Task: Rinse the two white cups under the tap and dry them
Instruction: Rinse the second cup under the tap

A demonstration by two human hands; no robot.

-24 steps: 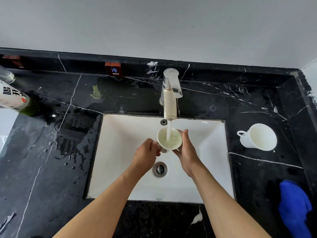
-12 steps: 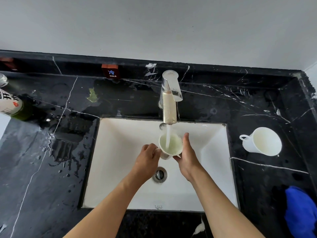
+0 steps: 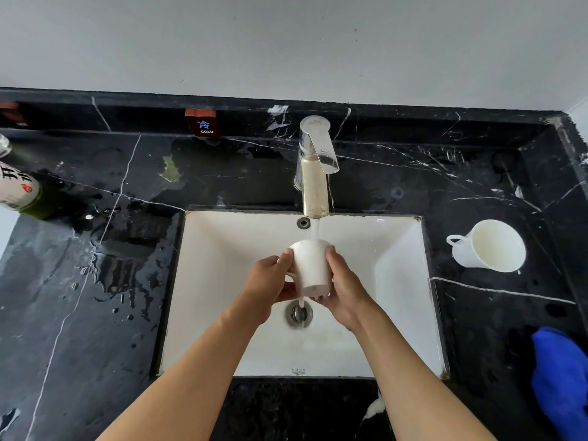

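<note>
A: Where's the cup being rinsed?

B: Dead centre over the white basin (image 3: 397, 281), just below the chrome tap (image 3: 315, 173). The smooth white cup (image 3: 310, 265) is tipped mouth-down toward six o'clock, its long axis near vertical, its base up in the stream; water runs out below toward the drain (image 3: 299, 313).

A: And the hands?

B: The left hand (image 3: 270, 281) curls round its nine o'clock side, the right hand (image 3: 343, 284) round its three o'clock side; fingers on both closed against the wall.

A: The other one?

B: The second cup (image 3: 490, 246) lies on its side at three o'clock on wet black veined marble (image 3: 95, 313), handle toward nine. A crumpled blue cloth (image 3: 560, 377) sits at four o'clock.
</note>
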